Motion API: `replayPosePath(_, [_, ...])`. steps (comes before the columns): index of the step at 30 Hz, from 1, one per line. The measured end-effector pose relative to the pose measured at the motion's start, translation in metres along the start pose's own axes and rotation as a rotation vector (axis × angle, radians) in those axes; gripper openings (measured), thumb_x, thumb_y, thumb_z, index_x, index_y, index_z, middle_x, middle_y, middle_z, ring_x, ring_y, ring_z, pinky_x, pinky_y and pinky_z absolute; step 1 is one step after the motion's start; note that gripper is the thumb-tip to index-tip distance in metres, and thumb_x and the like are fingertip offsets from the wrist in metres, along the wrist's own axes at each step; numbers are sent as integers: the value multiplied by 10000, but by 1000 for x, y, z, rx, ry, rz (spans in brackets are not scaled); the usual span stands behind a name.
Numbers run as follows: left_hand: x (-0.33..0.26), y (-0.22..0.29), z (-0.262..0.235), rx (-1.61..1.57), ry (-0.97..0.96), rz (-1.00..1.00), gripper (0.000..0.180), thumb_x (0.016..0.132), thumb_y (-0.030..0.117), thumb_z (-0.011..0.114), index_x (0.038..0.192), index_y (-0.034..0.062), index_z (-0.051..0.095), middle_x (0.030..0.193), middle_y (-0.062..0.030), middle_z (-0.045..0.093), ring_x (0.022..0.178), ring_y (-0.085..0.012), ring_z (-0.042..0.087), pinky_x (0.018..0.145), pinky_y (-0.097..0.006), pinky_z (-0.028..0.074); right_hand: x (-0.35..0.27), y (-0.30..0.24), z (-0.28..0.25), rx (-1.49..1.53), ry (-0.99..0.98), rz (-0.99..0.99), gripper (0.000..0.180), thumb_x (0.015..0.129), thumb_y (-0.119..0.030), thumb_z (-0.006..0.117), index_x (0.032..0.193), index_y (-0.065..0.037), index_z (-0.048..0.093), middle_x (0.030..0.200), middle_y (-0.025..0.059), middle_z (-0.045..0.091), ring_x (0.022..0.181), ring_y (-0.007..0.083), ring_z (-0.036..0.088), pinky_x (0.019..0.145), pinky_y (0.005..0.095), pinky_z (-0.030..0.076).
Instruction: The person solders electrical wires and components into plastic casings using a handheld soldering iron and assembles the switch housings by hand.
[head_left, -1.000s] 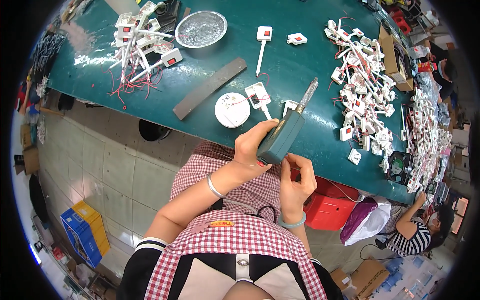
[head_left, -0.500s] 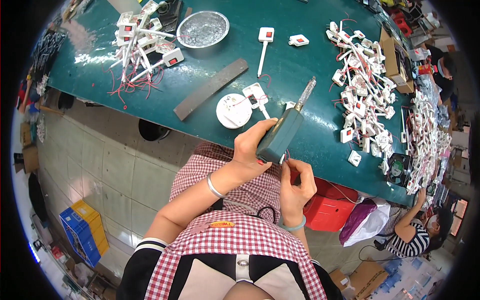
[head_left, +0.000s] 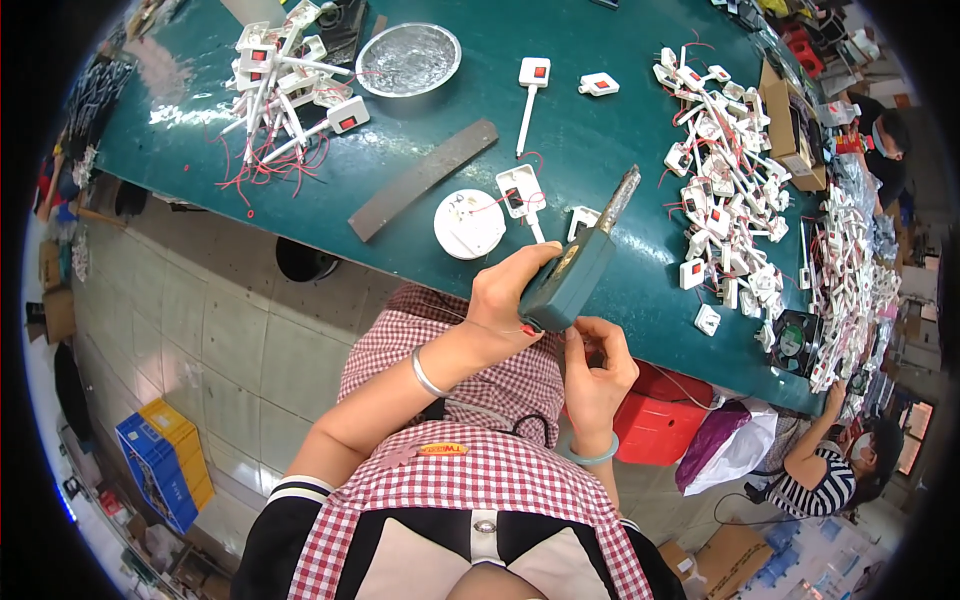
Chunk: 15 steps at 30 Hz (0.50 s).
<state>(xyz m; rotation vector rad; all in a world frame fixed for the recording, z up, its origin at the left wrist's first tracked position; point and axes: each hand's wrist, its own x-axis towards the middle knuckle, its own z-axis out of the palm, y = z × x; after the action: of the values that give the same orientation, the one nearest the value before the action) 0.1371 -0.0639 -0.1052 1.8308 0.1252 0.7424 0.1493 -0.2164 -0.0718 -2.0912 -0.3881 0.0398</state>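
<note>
Seen from above, a green worktable point(head_left: 600, 140), told left to right. At far left on the floor, a blue crate point(head_left: 160, 468) beside a yellow one; on the table's left end, a tangle of white switch parts with red wires point(head_left: 285, 85); just right of it, a round silvery dish point(head_left: 408, 58); below that, a long dark flat bar point(head_left: 422, 180) lying at a slant; then a white round disc point(head_left: 469, 224) near the table's front edge, with a small white switch box point(head_left: 520, 190) touching its right side.

In the middle, over the lap and a red-checked apron: left hand point(head_left: 510, 300) wrapped around the body of a grey-green soldering gun point(head_left: 572, 275), fingers curled tight about it, metal tip (pointing up and to the right) reaching over the table edge; right hand point(head_left: 598, 365) just below the tool's butt, fingers bent and drawn together at its base, touching it; whether pinching anything small, impossible to tell.

Further right, a big heap of white switch parts point(head_left: 730, 190); under the table, a red box point(head_left: 660, 425) and a purple bag point(head_left: 722, 440); at far right, another person in a striped top point(head_left: 825, 480) crouched low.
</note>
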Motion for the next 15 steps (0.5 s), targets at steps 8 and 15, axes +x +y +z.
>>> replayPosePath(8, [1, 3, -1, -1, -15, -22, 523, 655, 4, 787, 1134, -49, 583, 1056, -209, 668, 900, -360, 701, 753, -358, 569, 3, 5, 7, 77, 17, 44, 115, 836, 33, 705, 941, 23, 659, 864, 112, 704, 764, 166, 684, 704, 285, 532])
replayPosePath(15, [2, 2, 0, -5, -7, -37, 512, 658, 2, 779, 1129, -43, 585, 1046, -203, 668, 891, -355, 702, 743, -360, 567, -2, 6, 1, 13, -12, 97, 138, 819, 27, 723, 941, 25, 658, 856, 111, 703, 764, 167, 686, 700, 287, 534])
